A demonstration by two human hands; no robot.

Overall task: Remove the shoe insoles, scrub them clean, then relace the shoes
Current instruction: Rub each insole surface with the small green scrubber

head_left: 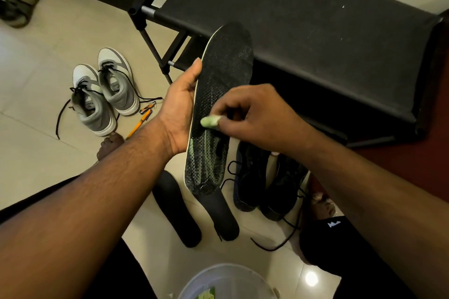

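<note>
The left hand (181, 109) holds 1 insole (220, 109) up in the air, its fingers curled round the long edge and the thumb on the near side. The right hand (252, 114) pinches a small green soap (211, 121) between its fingertips and presses it on the middle of that insole. Just below the soap, toward the heel, the insole has green streaks on it, so I think the soaping is partly done there. The toe part above the fingers looks dark and mostly bare. 2 more insoles (177, 211) lie flat on the floor, below the held one, and they look plain, so they may still need a scrub. The black shoes (264, 182) sit on the floor under the right hand, with loose laces (281, 238) trailing out. The grey shoes (104, 94) stand well to the left of the left hand; their laces are undone too, and I cannot tell if insoles are inside. A pail (206, 281) sits near the bottom edge. So the insoles are out of at least 1 pair, scrubbing is underway, and relacing has not begun.
</note>
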